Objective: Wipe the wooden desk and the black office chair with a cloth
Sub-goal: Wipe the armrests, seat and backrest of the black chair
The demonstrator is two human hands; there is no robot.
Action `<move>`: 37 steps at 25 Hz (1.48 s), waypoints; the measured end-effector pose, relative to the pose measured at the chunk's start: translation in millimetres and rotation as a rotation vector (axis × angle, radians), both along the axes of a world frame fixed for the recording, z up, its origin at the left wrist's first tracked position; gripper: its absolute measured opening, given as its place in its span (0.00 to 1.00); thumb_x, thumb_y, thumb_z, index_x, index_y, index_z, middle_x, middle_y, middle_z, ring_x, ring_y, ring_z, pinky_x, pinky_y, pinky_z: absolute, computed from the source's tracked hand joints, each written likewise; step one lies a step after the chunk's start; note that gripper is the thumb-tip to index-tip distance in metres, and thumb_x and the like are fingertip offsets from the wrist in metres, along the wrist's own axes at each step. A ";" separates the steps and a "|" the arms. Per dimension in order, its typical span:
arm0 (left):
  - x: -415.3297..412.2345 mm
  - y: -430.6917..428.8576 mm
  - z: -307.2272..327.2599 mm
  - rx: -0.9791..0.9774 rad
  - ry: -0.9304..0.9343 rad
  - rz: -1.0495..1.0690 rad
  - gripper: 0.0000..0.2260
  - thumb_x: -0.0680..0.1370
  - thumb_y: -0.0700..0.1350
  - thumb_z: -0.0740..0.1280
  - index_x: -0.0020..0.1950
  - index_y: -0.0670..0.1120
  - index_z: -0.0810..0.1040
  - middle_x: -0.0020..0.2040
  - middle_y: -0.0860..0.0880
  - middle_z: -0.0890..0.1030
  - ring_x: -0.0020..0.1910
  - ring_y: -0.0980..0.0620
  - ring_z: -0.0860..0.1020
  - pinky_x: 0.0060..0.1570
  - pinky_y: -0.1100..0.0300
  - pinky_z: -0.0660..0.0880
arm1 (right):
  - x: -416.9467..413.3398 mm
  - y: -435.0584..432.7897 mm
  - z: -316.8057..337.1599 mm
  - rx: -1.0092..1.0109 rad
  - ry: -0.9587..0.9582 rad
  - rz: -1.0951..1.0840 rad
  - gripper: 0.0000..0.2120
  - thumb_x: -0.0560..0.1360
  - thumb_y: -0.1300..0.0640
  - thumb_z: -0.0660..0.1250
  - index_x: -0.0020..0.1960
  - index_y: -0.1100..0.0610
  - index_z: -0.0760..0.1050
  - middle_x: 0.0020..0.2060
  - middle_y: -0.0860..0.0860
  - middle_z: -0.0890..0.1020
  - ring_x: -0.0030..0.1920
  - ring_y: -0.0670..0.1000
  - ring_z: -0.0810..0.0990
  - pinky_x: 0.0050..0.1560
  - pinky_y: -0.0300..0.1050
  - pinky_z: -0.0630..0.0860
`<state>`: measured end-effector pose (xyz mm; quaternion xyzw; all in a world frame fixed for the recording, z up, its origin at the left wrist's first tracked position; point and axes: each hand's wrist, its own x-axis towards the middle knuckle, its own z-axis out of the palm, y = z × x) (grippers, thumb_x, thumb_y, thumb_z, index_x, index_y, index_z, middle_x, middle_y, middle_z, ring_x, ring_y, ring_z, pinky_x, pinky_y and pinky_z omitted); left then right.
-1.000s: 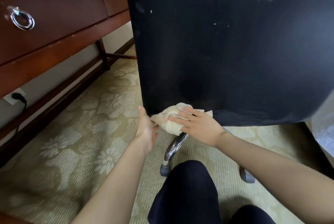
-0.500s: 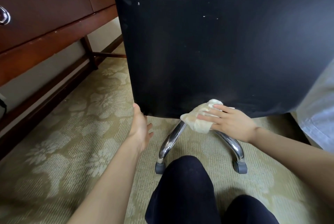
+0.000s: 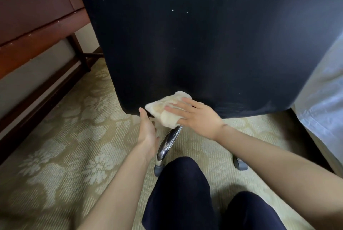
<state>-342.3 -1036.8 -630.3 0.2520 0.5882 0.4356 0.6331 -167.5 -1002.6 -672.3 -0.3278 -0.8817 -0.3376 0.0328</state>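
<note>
Right hand (image 3: 194, 116), fingers straight, presses a cream cloth (image 3: 165, 112) flat against the lower left edge of the black chair (image 3: 204, 44) back. Left hand (image 3: 147, 131), fingers relaxed and holding nothing, stands just left of the cloth, its thumb at the chair's bottom edge. A chrome leg (image 3: 168, 142) with a grey castor (image 3: 157, 171) shows below, on patterned carpet (image 3: 65, 155). The wooden worktop (image 3: 37, 31) stands at far left, apart from both hands.

A bunched cream cloth (image 3: 168, 110) sits against the bottom edge of the upright black fabric office chair (image 3: 204, 44), its back flecked with pale specks. Its chrome leg (image 3: 168, 144) and grey castors (image 3: 240, 164) show beneath. The reddish-brown wooden desk (image 3: 37, 31) stands just left.
</note>
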 end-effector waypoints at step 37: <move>16.2 20.6 -7.4 -0.047 -0.260 0.192 0.33 0.78 0.68 0.47 0.78 0.54 0.52 0.69 0.38 0.70 0.59 0.41 0.77 0.68 0.41 0.64 | 116.2 -85.2 -29.2 -0.290 0.352 -0.140 0.12 0.65 0.59 0.75 0.46 0.49 0.80 0.61 0.49 0.79 0.61 0.55 0.76 0.66 0.47 0.69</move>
